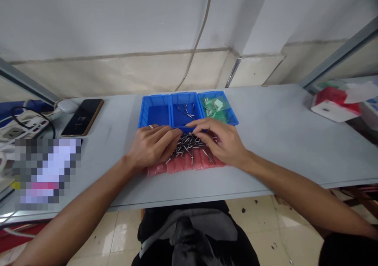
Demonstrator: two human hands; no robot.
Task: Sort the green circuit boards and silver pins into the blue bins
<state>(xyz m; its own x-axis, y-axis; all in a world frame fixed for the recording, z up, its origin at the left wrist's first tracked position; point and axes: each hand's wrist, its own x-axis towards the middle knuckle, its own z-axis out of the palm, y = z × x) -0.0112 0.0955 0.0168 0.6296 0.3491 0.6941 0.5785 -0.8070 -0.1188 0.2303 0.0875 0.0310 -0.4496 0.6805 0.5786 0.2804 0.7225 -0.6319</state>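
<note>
A heap of small metal pins that look like blind rivets (189,143) lies on pink bubble-wrap sheeting (178,164) at the front of the table. My left hand (153,145) rests along the heap's left side, fingers curled and pressed together; whatever they hold is hidden. From the right, my right hand (223,140) reaches over the heap with thumb and index finger pinched at a rivet. Just behind my hands stand three joined blue bins: the left bin (155,114) shows a bare floor, the middle bin (175,120) holds several rivets, and the right bin (233,118) holds green plastic bags with small parts.
On the left lie a dark phone (82,117), a white power strip (22,130) with cables and a blurred-out item (50,173). A white and red box (335,104) stands at the right. Behind the table (283,140) rises a wall with a hanging cable (203,26).
</note>
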